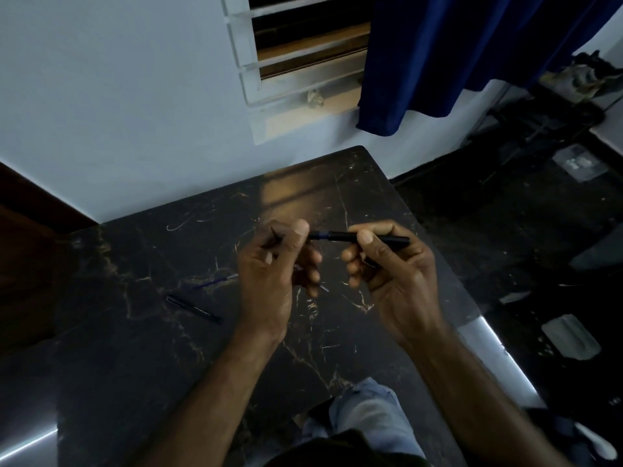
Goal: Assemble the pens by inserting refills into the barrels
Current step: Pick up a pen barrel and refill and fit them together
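Above the dark marble table, my right hand grips a black pen barrel that lies level, its open end pointing left. My left hand pinches the tip end of that same pen between thumb and forefinger; what exactly sits under the thumb is hidden. A second dark pen barrel lies on the table to the left of my left wrist. A thin blue refill lies just beyond it, partly hidden behind my left hand.
The table's far edge meets a pale wall under a window with a blue curtain. Its right edge drops to a dark floor with scattered bits of litter. My knee in light jeans shows below the table's near edge.
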A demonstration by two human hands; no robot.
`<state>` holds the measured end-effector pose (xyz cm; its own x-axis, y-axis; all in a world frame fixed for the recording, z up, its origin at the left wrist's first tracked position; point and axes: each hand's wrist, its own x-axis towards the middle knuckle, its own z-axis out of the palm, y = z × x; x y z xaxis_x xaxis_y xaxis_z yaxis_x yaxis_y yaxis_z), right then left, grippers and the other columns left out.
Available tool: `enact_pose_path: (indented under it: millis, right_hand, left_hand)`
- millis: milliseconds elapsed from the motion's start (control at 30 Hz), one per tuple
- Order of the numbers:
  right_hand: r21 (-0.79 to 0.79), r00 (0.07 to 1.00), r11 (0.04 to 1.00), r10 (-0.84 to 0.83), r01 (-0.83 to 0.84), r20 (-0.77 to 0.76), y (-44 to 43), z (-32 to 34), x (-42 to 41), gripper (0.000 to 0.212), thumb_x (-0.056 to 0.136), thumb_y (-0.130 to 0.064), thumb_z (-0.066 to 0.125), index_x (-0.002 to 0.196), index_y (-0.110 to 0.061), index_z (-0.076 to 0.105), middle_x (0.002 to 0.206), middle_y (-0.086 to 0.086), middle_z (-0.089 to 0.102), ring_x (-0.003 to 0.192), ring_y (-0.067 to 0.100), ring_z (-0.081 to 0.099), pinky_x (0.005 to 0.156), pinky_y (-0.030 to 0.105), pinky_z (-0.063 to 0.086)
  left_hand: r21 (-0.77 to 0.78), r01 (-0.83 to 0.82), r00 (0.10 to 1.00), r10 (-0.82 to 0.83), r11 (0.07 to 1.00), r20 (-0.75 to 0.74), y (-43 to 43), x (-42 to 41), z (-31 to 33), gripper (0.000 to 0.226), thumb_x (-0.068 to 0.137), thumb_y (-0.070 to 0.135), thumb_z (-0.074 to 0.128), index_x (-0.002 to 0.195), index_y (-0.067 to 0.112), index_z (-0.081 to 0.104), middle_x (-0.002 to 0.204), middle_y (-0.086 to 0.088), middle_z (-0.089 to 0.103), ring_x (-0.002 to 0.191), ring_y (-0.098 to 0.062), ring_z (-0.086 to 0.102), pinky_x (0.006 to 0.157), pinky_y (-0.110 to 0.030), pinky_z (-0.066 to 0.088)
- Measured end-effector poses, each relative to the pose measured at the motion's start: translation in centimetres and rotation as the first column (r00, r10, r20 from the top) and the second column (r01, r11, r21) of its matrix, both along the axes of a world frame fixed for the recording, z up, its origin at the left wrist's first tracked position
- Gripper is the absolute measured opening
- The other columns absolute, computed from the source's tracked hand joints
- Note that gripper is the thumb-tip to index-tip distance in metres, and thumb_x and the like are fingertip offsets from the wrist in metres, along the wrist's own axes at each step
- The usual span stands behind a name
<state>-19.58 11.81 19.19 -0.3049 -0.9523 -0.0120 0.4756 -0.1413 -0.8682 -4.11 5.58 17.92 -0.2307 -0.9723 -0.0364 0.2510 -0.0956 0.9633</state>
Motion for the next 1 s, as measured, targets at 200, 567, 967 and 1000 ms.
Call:
enact_pose_path:
  millis: [200,567,967,1000]
  right_hand:
    - [0.001,0.999,1.000,0.031,-0.031,0.023,0.0,-0.4,-1.2,0.015,0.097,-0.006,0.061,0.106,0.005,0.066,0.080,0.017,0.068,0.064,0.022,0.063,0.053,0.029,0.053]
    - [0.032,0.981,0.998,0.052,-0.059,0.186,-2.4,-0.8,-4.3,0.013,0.096,-0.012,0.064,0.101,-0.001,0.069,0.076,0.014,0.069,0.059,0.017,0.064,0.048,0.025,0.051]
    - [0.070,0.952,0.995,0.049,-0.074,0.302,-3.3,-1.4,-5.2,0.013,0.097,-0.011,0.061,0.101,-0.003,0.070,0.076,0.012,0.069,0.059,0.015,0.062,0.049,0.024,0.051]
    - [0.071,0.953,0.995,0.050,-0.075,0.300,-3.3,-1.4,-5.4,0.013,0.097,-0.011,0.060,0.101,-0.003,0.070,0.077,0.012,0.069,0.060,0.015,0.062,0.049,0.024,0.051]
  left_hand:
    - [0.046,-0.071,0.997,0.069,0.996,0.045,-0.9,-0.4,0.4,0.037,0.103,0.034,0.065,0.069,0.020,0.060,0.054,0.002,0.054,0.043,-0.015,0.053,0.039,-0.024,0.042]
    - [0.170,-0.099,0.968,0.135,0.980,-0.212,-1.4,-2.6,2.5,0.023,0.104,0.033,0.053,0.100,0.014,0.065,0.093,-0.009,0.078,0.072,-0.019,0.075,0.056,-0.030,0.061]
    - [0.231,0.031,0.974,0.022,0.973,-0.227,-0.5,-3.8,1.6,0.023,0.088,0.021,0.070,0.110,0.016,0.074,0.090,-0.001,0.071,0.064,-0.008,0.059,0.047,-0.024,0.048]
    - [0.207,0.024,0.979,0.018,0.978,-0.203,-0.6,-4.0,1.4,0.022,0.085,0.022,0.073,0.106,0.016,0.075,0.088,-0.001,0.071,0.061,-0.007,0.055,0.046,-0.022,0.045]
